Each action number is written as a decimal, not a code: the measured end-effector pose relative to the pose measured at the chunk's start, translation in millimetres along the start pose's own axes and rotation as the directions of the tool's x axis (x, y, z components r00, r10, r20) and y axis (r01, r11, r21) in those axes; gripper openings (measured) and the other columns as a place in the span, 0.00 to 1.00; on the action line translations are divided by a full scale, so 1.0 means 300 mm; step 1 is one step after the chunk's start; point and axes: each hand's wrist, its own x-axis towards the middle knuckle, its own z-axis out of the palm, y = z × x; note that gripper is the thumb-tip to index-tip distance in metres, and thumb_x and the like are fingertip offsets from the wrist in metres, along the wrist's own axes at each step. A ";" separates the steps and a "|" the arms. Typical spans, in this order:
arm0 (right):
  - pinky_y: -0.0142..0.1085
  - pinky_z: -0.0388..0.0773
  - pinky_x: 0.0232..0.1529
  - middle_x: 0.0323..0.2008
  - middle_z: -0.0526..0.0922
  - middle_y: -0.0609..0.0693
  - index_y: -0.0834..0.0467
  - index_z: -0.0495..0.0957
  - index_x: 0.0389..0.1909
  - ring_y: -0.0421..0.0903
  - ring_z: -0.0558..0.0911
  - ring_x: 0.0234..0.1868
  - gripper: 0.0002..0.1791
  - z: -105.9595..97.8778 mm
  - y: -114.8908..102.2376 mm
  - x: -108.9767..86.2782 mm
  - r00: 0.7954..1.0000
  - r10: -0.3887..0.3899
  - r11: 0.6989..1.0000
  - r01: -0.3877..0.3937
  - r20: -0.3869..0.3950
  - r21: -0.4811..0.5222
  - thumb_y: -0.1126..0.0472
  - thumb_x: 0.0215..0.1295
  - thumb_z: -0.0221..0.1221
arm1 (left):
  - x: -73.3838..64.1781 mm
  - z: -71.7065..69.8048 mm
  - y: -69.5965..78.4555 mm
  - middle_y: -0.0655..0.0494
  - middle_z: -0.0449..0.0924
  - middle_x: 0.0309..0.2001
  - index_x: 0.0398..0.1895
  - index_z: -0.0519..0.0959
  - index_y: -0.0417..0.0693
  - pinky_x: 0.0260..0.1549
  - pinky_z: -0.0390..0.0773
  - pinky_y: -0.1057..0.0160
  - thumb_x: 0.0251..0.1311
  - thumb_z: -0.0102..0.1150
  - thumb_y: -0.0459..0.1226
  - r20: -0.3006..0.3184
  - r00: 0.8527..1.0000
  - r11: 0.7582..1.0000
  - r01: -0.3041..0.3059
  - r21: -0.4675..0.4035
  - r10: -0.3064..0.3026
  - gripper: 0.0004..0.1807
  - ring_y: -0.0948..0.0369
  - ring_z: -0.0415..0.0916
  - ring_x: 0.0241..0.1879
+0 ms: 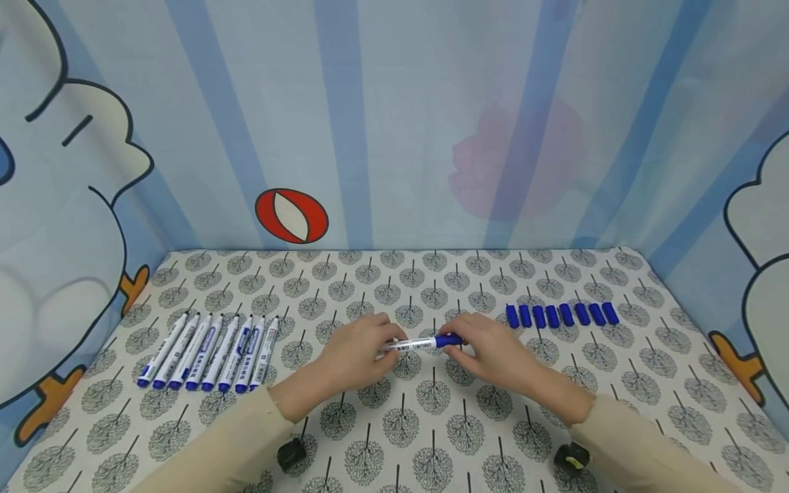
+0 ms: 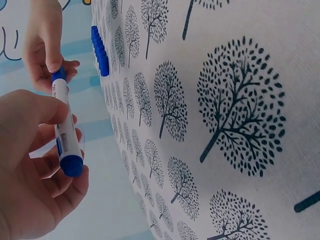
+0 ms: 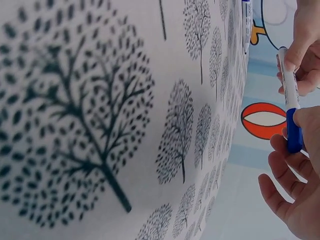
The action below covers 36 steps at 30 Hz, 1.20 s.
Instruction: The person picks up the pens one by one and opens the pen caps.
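Between the two hands is a white marker (image 1: 422,344), held level above the patterned cloth. My left hand (image 1: 362,348) pinches its barrel near the blue end plug (image 2: 71,165), thumb on top and fingers beneath. My right hand (image 1: 493,348) holds the blue cap (image 3: 294,131) at the other end between thumb and fingers. In the right wrist view the cap meets the white barrel; no marker tip shows. To the left lies a row of markers (image 1: 211,352) without caps, tips pointing away. Several loose blue caps (image 1: 553,315) line up at the right.
A white cloth (image 1: 431,428) printed with dark trees covers the table. Behind it and at both sides stand light blue printed curtains (image 1: 407,123). A dark band device sits under each wrist.
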 end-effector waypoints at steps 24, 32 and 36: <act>0.27 0.65 0.23 0.27 0.78 0.42 0.53 0.79 0.36 0.36 0.71 0.26 0.05 -0.062 0.053 -0.055 1.000 0.016 0.997 -0.018 -0.020 -0.081 0.62 0.59 0.59 | -0.068 -0.016 -0.086 0.64 0.67 0.25 0.35 0.81 0.54 0.15 0.60 0.75 0.45 0.68 0.36 -0.190 0.975 0.981 -0.085 0.172 0.118 0.11 0.68 0.61 0.22; 0.33 0.73 0.28 0.37 0.81 0.46 0.54 0.77 0.43 0.41 0.78 0.34 0.10 -0.107 0.080 -0.065 0.994 0.112 0.990 -0.112 -0.007 -0.086 0.59 0.60 0.59 | -0.085 -0.038 -0.112 0.64 0.70 0.25 0.37 0.81 0.54 0.14 0.61 0.75 0.45 0.68 0.37 -0.161 0.986 0.991 -0.023 0.134 0.044 0.12 0.69 0.63 0.22; 0.35 0.75 0.30 0.40 0.82 0.48 0.54 0.77 0.45 0.43 0.79 0.37 0.12 -0.109 0.080 -0.071 0.992 0.127 0.988 -0.126 0.003 -0.087 0.60 0.60 0.59 | -0.087 -0.037 -0.112 0.64 0.73 0.27 0.37 0.81 0.54 0.14 0.63 0.76 0.47 0.67 0.38 -0.124 0.992 0.989 0.054 0.136 -0.037 0.12 0.70 0.65 0.22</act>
